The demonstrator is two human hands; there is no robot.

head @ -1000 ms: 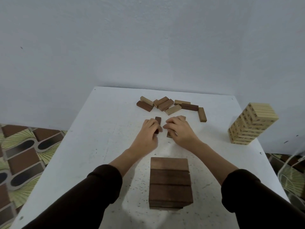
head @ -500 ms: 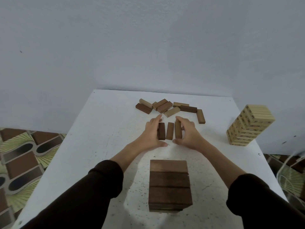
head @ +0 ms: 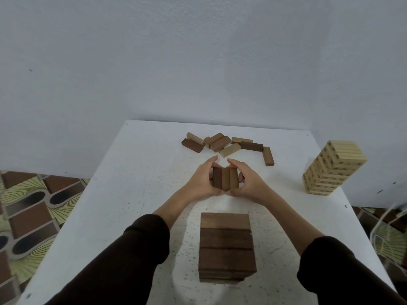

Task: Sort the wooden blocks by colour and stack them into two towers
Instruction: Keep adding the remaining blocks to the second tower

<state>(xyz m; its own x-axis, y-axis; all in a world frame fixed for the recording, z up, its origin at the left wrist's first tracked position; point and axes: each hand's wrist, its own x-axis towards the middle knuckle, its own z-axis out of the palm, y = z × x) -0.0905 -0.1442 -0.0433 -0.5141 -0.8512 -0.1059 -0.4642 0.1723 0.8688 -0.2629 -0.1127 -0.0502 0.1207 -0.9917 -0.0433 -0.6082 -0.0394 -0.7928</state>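
I hold my left hand (head: 201, 181) and right hand (head: 248, 183) clamped on opposite sides of three dark blocks (head: 225, 178) just beyond the part-built dark tower (head: 226, 245); the pale tower (head: 334, 170) stands at the right, and loose blocks (head: 226, 145) await sorting.

White speckled table (head: 136, 194). Dark tower (head: 226, 245) stands near the near edge, centred. Pale tower (head: 332, 170) by the right edge. Loose blocks (head: 220, 143), dark and pale mixed, scattered toward the far edge. Mid-table: three dark blocks (head: 225, 178) side by side, clasped between left hand (head: 201, 181) and right hand (head: 250, 183); contact with the surface unclear.
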